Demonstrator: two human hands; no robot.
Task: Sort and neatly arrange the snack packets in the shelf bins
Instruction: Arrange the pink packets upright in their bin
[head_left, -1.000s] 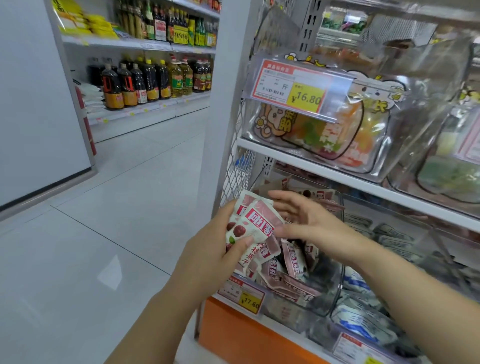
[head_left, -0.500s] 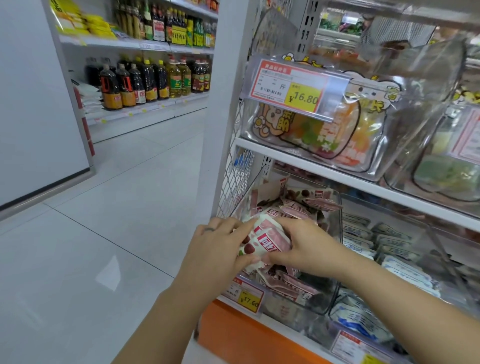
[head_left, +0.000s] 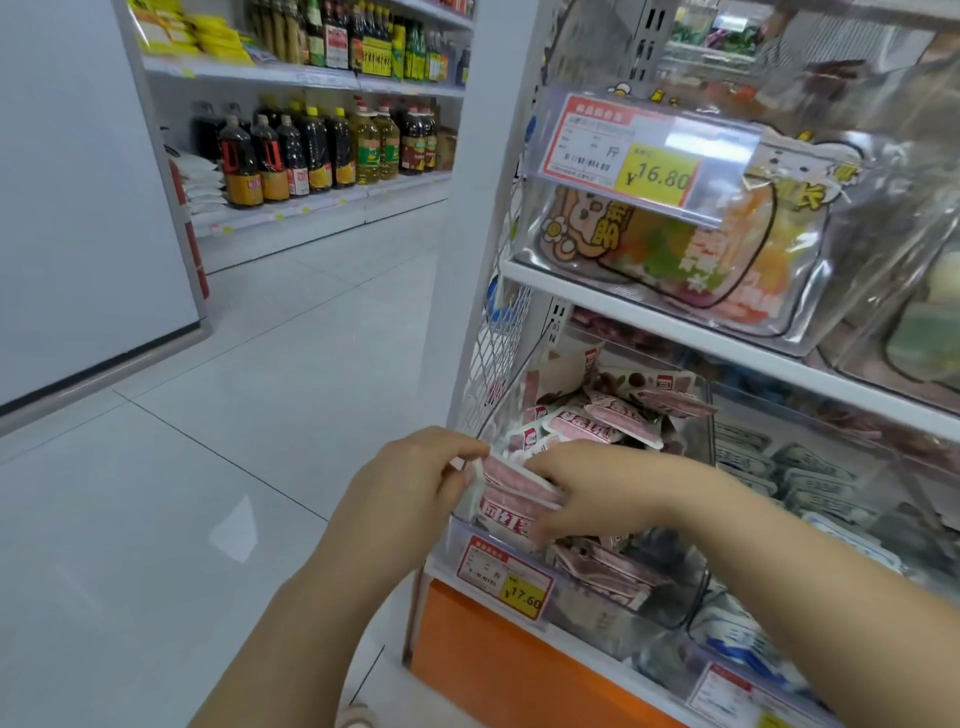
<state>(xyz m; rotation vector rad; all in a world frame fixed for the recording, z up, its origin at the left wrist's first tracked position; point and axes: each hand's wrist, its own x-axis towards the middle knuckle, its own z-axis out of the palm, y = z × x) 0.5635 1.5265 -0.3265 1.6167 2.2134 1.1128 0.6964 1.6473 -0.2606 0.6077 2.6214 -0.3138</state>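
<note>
Both grips are engaged on one item: my left grip (head_left: 410, 488) has its fingers curled round the left end of a small stack of snack packets (head_left: 511, 499), and my right grip (head_left: 597, 488) is clamped over the right end, fingers across the top edge. The stack consists of flat white-and-pink sachets with red characters, pressed face to face and standing on edge. A printed face is turned toward me. The long axis runs from the left grip to the right grip, sloping slightly down to the right. Location: the front left corner of the clear bin (head_left: 675, 608) on the lower shelf, at its front rim and directly above the yellow-and-red price tag (head_left: 504, 577) reading 17.60. Behind the stack, loose packets (head_left: 602, 426) of the same kind lie in the bin at mixed angles, some flat and some tilted. The neighbouring bin to the right holds blue-and-white packets (head_left: 800, 467) laid in rows. The upper shelf (head_left: 675, 332) carries further clear bins.
</note>
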